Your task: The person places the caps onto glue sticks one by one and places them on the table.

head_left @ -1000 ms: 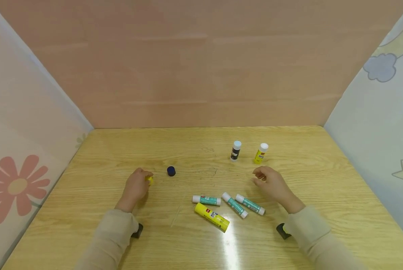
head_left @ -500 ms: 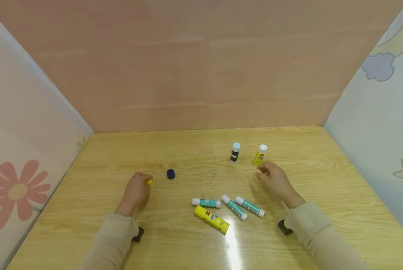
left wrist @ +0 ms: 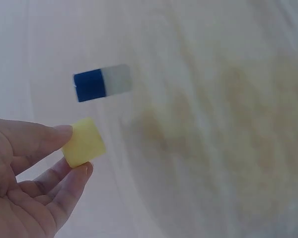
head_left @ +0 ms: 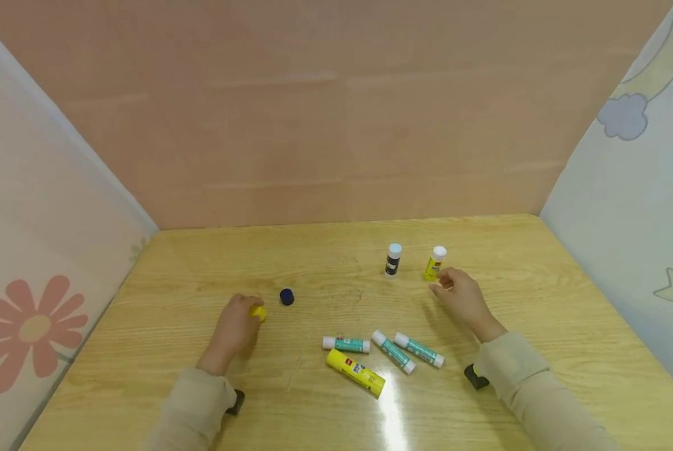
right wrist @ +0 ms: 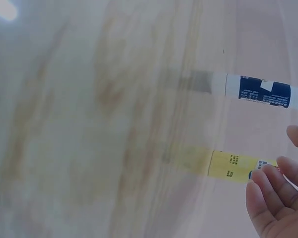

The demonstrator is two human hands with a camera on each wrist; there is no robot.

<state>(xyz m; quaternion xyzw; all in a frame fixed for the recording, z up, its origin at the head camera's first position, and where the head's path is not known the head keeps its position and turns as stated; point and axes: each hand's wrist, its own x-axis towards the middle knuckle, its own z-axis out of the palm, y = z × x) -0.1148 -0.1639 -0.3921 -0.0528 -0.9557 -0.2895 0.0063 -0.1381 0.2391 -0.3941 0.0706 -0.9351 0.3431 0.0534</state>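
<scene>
Between thumb and fingertips my left hand (head_left: 236, 326) pinches a small yellow cap (left wrist: 84, 143), at the left of the table. Just beyond it a dark blue cap (head_left: 287, 297) stands on the table. My right hand (head_left: 464, 299) is beside an upright yellow glue stick (head_left: 434, 266) with a white cap. Its fingers are loosely bent, with the thumb apart. In the right wrist view the fingertips (right wrist: 257, 181) overlap the yellow glue stick; whether they touch it I cannot tell. Left of that stands a black-labelled glue stick (head_left: 393, 261) with a pale cap.
Several glue sticks lie nearer the front: a large yellow one (head_left: 356, 373) and three green-and-white ones, the leftmost glue stick (head_left: 346, 344) lying nearly crosswise. A thin, pale strip (head_left: 294, 373) is left of them. Walls enclose the wooden table (head_left: 291, 257) at back and sides.
My right hand has moved forward to the upright yellow glue stick. My left hand has shifted slightly right with the yellow cap, which shows more now. The head view has tilted a little.
</scene>
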